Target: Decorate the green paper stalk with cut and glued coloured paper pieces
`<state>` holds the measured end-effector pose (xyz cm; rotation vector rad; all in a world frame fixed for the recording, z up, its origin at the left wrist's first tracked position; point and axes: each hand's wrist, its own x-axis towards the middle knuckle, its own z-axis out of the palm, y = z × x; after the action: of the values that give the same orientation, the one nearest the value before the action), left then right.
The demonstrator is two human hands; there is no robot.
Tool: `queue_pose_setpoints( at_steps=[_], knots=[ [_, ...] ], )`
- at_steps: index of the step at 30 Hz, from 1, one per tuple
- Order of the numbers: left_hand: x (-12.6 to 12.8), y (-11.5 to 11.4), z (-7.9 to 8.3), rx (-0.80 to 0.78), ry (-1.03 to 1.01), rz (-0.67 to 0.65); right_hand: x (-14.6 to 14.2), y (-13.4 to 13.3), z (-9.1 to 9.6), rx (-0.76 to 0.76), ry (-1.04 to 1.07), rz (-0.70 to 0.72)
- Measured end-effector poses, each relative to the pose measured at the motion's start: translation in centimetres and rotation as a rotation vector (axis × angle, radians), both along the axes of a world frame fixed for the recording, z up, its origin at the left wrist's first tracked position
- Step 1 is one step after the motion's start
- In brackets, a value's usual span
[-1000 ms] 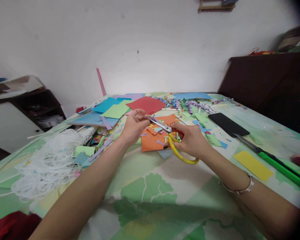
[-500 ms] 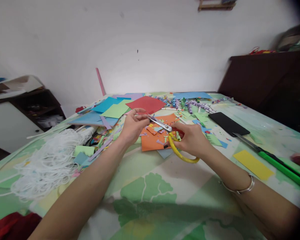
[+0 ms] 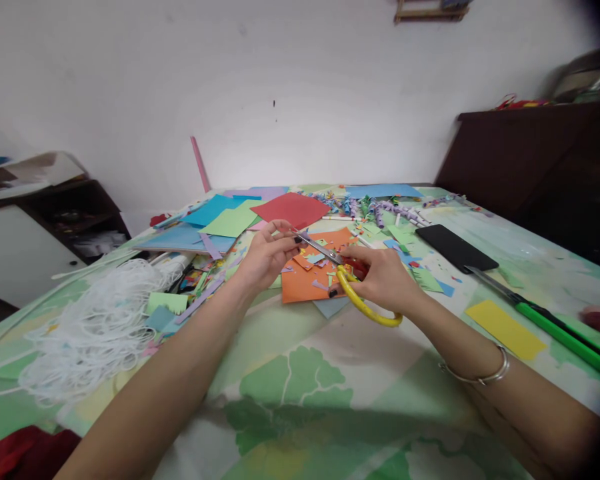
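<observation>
My right hand (image 3: 377, 277) grips scissors (image 3: 333, 257) with yellow and red handles, their blades pointing left and away from me. At the blade tips, my left hand (image 3: 267, 257) is closed in a pinch on a small purple piece of paper (image 3: 305, 235), mostly hidden by the fingers and blades. Below the blades lies an orange paper sheet (image 3: 300, 290) strewn with small paper scraps. A red paper sheet (image 3: 290, 210) rests just beyond my left hand, partly over a light green sheet (image 3: 230, 220).
A tangled heap of white cord (image 3: 90, 327) lies at left. On the right are a black phone (image 3: 455, 248), green-handled scissors (image 3: 555, 327) and a yellow paper piece (image 3: 505, 329). Curled paper strips (image 3: 375, 208) lie at the back, before the wall.
The scissor blades look more closed, and the yellow handle has swung slightly down and right. My left hand has shifted very little and stays at the blade tips.
</observation>
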<state>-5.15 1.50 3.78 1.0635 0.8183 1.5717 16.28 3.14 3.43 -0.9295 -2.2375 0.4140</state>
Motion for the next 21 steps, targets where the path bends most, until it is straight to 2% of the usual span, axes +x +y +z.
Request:
queue_pose_setpoints(
  at_steps=[3,6,9,12,17,21],
  knots=[
    [0.2,0.0,-0.2,-0.058,-0.093,-0.053,0.0,0.2,-0.1,-0.159,0.076,0.068],
    [0.8,-0.3,-0.2,-0.106,-0.198,-0.097,-0.1,0.2,-0.2,-0.395,0.197,0.158],
    [1.4,-0.6,-0.2,-0.107,-0.292,-0.139,-0.2,-0.1,0.1,-0.603,0.308,0.221],
    [1.5,-0.7,-0.1,-0.087,-0.284,-0.137,-0.4,-0.5,0.6,-0.772,0.373,0.258],
    [0.6,-0.7,0.1,-0.003,-0.102,-0.200,-0.1,-0.6,0.5,-0.895,0.340,0.315],
    [0.0,-0.8,0.2,0.041,-0.014,-0.209,0.2,-0.3,-0.2,-0.953,0.320,0.441]
  ],
)
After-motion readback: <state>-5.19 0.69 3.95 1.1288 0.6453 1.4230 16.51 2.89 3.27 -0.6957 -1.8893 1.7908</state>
